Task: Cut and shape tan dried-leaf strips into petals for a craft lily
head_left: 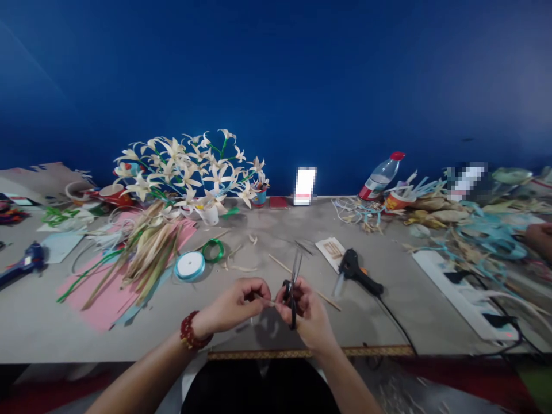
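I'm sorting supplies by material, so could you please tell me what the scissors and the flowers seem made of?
Scissors: thin grey blades look like metal, black handles probably plastic. Flowers: pale, matte, strap-like petals, probably dried husk or straw like the strips nearby, though paper is possible.

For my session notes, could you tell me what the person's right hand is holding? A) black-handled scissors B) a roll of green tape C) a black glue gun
A: the right hand grips black-handled scissors, blades pointing up, beside the left hand.
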A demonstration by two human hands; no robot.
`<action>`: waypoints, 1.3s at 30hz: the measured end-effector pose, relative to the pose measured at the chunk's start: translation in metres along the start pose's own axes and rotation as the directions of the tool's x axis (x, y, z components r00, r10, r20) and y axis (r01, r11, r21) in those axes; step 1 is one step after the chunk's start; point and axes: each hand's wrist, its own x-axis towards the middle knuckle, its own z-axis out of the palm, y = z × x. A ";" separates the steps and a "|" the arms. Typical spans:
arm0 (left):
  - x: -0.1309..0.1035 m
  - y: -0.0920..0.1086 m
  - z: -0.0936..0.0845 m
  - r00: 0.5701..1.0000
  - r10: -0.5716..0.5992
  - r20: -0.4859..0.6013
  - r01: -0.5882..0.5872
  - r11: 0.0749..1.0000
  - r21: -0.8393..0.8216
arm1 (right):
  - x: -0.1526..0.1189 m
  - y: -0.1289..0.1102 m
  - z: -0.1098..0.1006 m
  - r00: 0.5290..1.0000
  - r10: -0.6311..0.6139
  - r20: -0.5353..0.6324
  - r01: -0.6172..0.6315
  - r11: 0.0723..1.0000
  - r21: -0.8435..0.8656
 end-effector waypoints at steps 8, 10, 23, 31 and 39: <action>-0.007 -0.014 0.036 0.977 -0.073 -0.199 -0.058 0.808 -0.586 | -0.007 0.007 0.009 0.980 -0.008 -0.197 0.035 0.990 0.139; -0.006 -0.015 0.045 0.967 -0.052 -0.251 -0.107 0.807 -0.581 | -0.008 0.005 0.011 0.983 0.002 -0.182 0.023 0.991 0.134; -0.007 -0.001 0.029 0.920 0.059 -0.387 -0.228 0.884 -0.407 | -0.040 0.018 -0.021 0.911 0.251 0.326 -0.264 0.964 -0.003; -0.008 0.000 0.028 0.943 0.048 -0.330 -0.188 0.894 -0.406 | -0.035 0.010 -0.017 0.902 0.299 0.311 -0.293 0.954 -0.067; -0.008 -0.002 0.026 0.938 0.050 -0.344 -0.190 0.903 -0.387 | -0.034 0.004 -0.015 0.895 0.312 0.319 -0.299 0.950 -0.092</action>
